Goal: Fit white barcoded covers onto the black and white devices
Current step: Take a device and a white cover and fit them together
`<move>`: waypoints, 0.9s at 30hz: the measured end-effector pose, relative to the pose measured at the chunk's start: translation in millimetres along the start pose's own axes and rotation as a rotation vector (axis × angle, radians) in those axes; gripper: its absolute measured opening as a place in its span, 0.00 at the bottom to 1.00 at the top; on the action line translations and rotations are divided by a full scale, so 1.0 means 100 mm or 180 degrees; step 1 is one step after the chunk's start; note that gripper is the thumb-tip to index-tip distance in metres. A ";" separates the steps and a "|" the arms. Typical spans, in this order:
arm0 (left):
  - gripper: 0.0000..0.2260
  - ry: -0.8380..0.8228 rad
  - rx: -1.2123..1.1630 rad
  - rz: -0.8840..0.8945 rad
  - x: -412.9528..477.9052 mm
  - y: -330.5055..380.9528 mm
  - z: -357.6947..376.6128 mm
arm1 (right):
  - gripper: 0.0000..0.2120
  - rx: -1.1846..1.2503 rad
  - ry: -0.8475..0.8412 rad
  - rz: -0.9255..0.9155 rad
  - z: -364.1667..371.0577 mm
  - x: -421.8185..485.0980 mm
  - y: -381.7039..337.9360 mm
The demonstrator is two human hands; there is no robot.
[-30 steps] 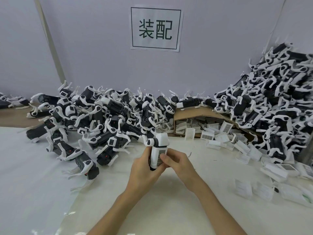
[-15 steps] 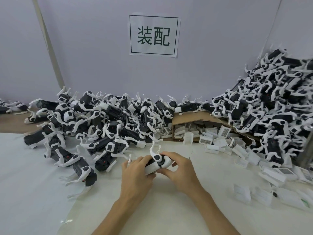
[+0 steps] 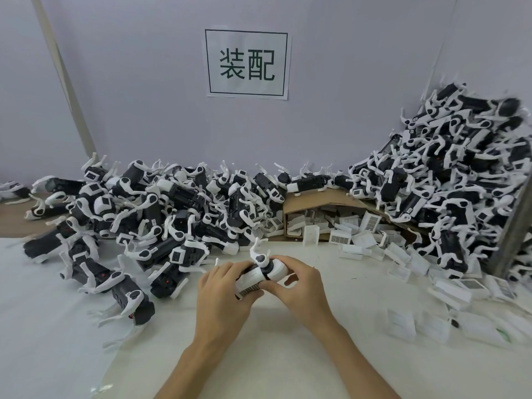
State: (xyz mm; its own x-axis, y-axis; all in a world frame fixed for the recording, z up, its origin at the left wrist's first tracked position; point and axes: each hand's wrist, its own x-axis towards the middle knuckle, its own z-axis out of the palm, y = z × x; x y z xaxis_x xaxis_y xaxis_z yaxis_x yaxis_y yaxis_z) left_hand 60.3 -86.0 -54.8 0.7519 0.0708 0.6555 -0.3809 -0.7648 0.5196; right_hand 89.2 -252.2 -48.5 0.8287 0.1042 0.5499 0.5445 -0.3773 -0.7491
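Device (image 3: 257,277) sideways between left hand (image 3: 221,292) and right hand (image 3: 300,286); upright before

One wide-angle camera sits on the person's head and faces forward and down over a white table (image 3: 359,355) toward a pale wall (image 3: 138,90). It is close to the work. Both forearms enter from 6 o'clock, and the left hand (image 3: 221,295) and right hand (image 3: 300,286) hold a black and white device (image 3: 263,269) just below centre. A paper sign (image 3: 247,63) hangs at 12 o'clock. Device piles fill 9 o'clock (image 3: 161,214) and 3 o'clock (image 3: 460,197).
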 end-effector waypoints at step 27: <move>0.15 0.1301 -0.1206 -0.0030 0.00 0.02 -0.06 | 0.08 0.1630 -0.0271 0.1770 -0.21 0.09 -0.05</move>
State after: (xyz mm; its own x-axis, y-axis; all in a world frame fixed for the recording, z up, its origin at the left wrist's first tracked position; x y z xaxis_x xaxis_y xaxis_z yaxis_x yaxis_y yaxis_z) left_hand 56.7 -84.1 -50.3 0.5151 0.3767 0.7699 -0.5987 -0.4847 0.6377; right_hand 90.8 -269.0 -31.8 0.9944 0.1020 0.0263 0.0184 0.0771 -0.9968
